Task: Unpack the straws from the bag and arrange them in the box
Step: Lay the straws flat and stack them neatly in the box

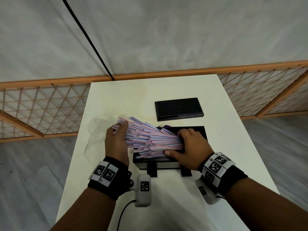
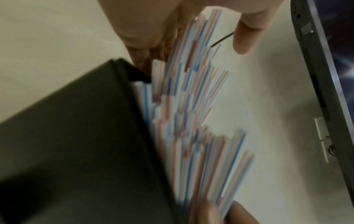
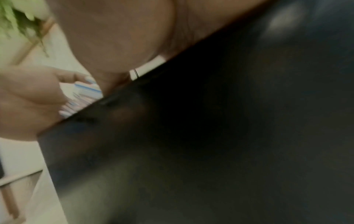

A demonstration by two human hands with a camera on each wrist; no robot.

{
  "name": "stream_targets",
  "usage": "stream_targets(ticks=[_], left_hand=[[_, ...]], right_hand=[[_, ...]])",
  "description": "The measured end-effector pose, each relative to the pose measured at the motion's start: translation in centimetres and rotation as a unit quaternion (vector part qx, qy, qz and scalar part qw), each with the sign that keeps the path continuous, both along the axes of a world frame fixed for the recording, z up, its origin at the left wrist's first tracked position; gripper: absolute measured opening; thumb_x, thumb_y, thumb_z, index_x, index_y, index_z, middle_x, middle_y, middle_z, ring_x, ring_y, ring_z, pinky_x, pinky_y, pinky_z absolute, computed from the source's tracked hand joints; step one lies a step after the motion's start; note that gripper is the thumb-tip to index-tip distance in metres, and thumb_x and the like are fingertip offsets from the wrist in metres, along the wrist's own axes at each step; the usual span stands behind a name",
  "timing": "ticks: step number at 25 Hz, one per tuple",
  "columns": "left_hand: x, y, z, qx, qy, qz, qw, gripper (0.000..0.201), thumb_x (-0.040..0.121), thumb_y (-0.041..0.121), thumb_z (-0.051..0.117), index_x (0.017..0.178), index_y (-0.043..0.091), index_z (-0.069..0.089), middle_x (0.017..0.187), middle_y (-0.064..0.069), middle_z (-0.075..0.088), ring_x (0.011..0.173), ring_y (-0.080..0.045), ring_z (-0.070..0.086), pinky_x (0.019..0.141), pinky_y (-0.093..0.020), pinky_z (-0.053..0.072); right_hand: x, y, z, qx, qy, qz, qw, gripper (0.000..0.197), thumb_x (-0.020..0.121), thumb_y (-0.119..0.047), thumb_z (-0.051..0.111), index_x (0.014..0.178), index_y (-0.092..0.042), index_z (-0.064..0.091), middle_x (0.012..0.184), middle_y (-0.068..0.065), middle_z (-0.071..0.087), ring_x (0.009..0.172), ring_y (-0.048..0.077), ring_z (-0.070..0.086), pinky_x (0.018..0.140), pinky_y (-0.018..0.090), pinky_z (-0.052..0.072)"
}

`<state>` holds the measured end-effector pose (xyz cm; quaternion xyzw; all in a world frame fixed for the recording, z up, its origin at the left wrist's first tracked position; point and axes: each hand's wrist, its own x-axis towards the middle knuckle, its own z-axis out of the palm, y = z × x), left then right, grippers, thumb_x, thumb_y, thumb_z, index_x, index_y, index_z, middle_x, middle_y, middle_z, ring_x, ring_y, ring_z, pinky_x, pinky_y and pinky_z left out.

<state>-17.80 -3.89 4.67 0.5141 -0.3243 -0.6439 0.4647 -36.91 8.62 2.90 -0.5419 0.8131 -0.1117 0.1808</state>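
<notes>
A fan of red, white and blue striped straws lies across the open black box on the white table. My right hand grips their right ends inside the box, fingers curled over them and thumb below. My left hand has straight fingers against the spread left ends, which stick out past the box's left side. The left wrist view shows the straws running from my left hand along the box. In the blurred right wrist view, my right hand holds straw ends at the box's rim.
The black box lid lies flat behind the box. A crumpled clear plastic bag sits on the table to the left of my left hand. A wooden lattice screen stands behind the table, and a black cable hangs across the backdrop.
</notes>
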Motion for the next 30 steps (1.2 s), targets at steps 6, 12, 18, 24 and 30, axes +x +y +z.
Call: stream_targets(ticks=[6, 12, 18, 24, 30], left_hand=[[0.3, 0.8, -0.7, 0.002, 0.019, 0.013, 1.0, 0.065, 0.082, 0.059, 0.063, 0.118, 0.005, 0.063, 0.12, -0.018, 0.069, 0.11, -0.034, 0.068, 0.091, -0.048, 0.056], [-0.1, 3.4, -1.6, 0.039, -0.006, -0.038, 0.998, 0.074, 0.08, 0.068, 0.063, 0.13, 0.014, 0.061, 0.121, -0.009, 0.072, 0.109, -0.026, 0.07, 0.096, -0.047, 0.054], [-0.9, 3.6, -2.2, 0.036, -0.036, -0.032, 0.998, 0.092, 0.06, 0.078, 0.062, 0.134, 0.024, 0.055, 0.125, -0.002, 0.069, 0.109, -0.022, 0.069, 0.098, -0.046, 0.054], [-1.2, 4.1, -2.4, 0.016, -0.049, -0.053, 0.997, 0.083, 0.068, 0.07, 0.069, 0.135, 0.023, 0.053, 0.127, 0.0, 0.068, 0.111, -0.017, 0.068, 0.101, -0.046, 0.053], [-1.2, 4.3, -3.2, 0.015, -0.089, -0.07, 0.993, 0.047, 0.088, 0.056, 0.064, 0.124, 0.031, 0.045, 0.116, 0.011, 0.063, 0.109, -0.015, 0.064, 0.105, -0.045, 0.048]], right_hand=[[1.7, -0.7, 0.8, -0.052, -0.082, 0.086, 0.992, 0.065, 0.071, -0.064, 0.069, 0.121, -0.025, 0.051, 0.113, -0.004, 0.05, 0.104, 0.017, 0.044, 0.094, 0.033, 0.042], [-0.6, 1.1, 1.0, -0.011, -0.055, 0.143, 0.988, 0.054, 0.076, -0.072, 0.045, 0.083, -0.021, 0.062, 0.082, -0.004, 0.059, 0.078, 0.017, 0.056, 0.071, 0.03, 0.047], [-0.2, 0.5, 1.0, 0.089, -0.004, 0.151, 0.984, 0.086, 0.073, -0.089, 0.015, 0.104, -0.027, 0.066, 0.104, -0.002, 0.068, 0.101, 0.02, 0.064, 0.086, 0.035, 0.052], [0.6, -0.2, 1.5, 0.162, -0.003, 0.166, 0.973, 0.1, 0.066, -0.096, 0.009, 0.125, -0.032, 0.059, 0.124, -0.001, 0.061, 0.118, 0.022, 0.058, 0.1, 0.037, 0.046], [1.2, -0.7, 3.6, 0.158, -0.026, 0.207, 0.965, 0.067, 0.084, -0.076, 0.044, 0.136, -0.035, 0.052, 0.137, -0.003, 0.057, 0.126, 0.017, 0.049, 0.097, 0.021, 0.032]])
